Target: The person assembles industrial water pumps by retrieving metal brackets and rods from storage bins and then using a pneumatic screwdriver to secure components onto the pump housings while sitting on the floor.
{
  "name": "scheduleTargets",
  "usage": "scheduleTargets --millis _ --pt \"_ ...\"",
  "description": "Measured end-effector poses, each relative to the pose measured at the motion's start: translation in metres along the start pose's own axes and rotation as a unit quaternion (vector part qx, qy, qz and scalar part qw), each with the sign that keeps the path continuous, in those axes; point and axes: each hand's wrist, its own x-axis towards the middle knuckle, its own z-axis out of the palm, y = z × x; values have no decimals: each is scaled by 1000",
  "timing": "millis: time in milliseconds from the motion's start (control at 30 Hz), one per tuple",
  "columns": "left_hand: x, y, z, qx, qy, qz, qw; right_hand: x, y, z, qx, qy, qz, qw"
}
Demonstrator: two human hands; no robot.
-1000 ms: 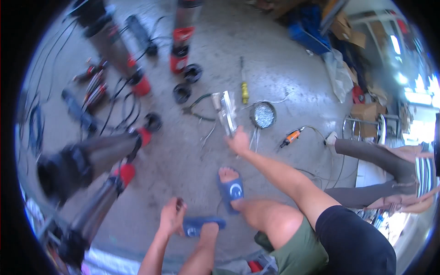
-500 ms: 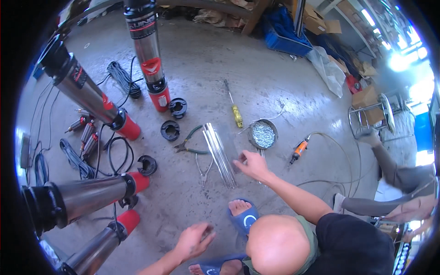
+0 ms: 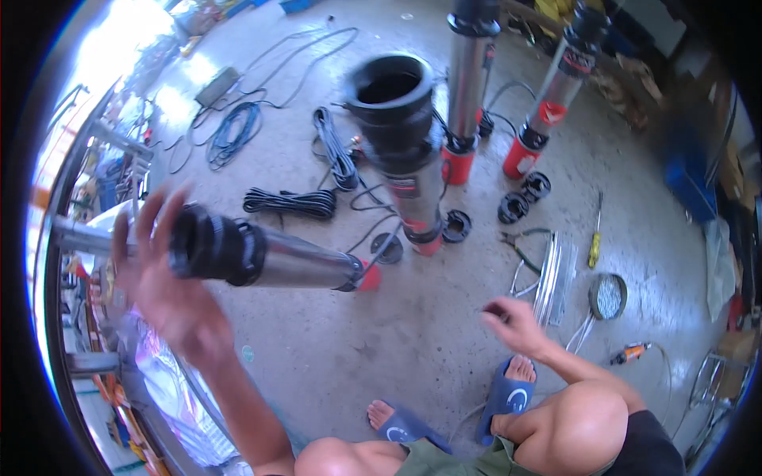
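Observation:
My left hand [image 3: 175, 285] is raised, fingers spread and somewhat blurred, at the black top end of the nearest submersible pump [image 3: 305, 260]. Whether it touches the pump I cannot tell. That pump has a steel body and a red base. My right hand [image 3: 520, 327] is held over the floor with curled fingers; a dark patch shows between thumb and fingers, too unclear to name. Just past it lie long shiny metal strips [image 3: 548, 278] and green-handled pliers [image 3: 524, 252]. A second pump [image 3: 417, 197] stands beyond the nearest one.
Two more pumps [image 3: 468, 87] stand farther back. Coiled black cables [image 3: 290, 203] and black ring parts [image 3: 456, 226] lie around them. On the right are a yellow screwdriver [image 3: 594, 247], a round tin of small metal pieces [image 3: 609, 296] and an orange air tool [image 3: 631, 353]. Shelving [image 3: 87, 361] borders the left.
The view has swung left. My left hand has risen from low over the floor to the nearest pump's top, its fingers spreading. My right hand has drawn back from the metal strips.

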Motion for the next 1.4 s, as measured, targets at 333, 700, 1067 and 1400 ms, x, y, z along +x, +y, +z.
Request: scheduleTargets --millis 333,700,1067,1400 --pt "-67 82 -42 59 166 -31 984 208 -141 142 526 -150 299 782" --pt "-94 91 -137 309 269 -149 900 248 -386 223 470 -188 -135 852" --pt "-123 92 -168 314 242 -32 918 397 -93 391 -426 -173 -299 836" --pt "-108 137 -143 259 60 -155 952 367 -86 343 -421 -250 -436 755"
